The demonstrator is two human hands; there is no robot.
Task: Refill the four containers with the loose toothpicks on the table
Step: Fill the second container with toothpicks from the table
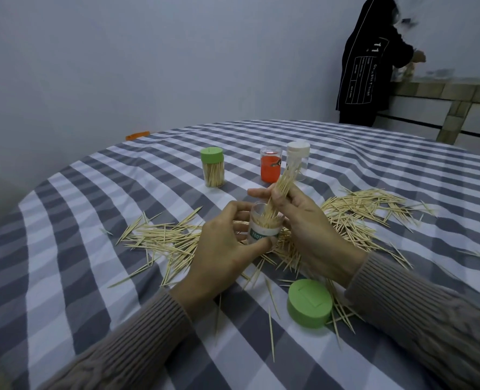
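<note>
Open clear container, upright at bench centre amid loose toothpicks, gripped by the left hand while right-hand fingers pinch a slim wooden bundle entering its mouth; best kept parallel, points down; green lid lies nearby.

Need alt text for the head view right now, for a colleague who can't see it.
The right hand feeds a bundle of toothpicks into an open clear container held by the left hand on a checked tablecloth. Loose toothpicks surround it, with a green lid nearby. Three capped containers stand behind: green, red, white.
</note>
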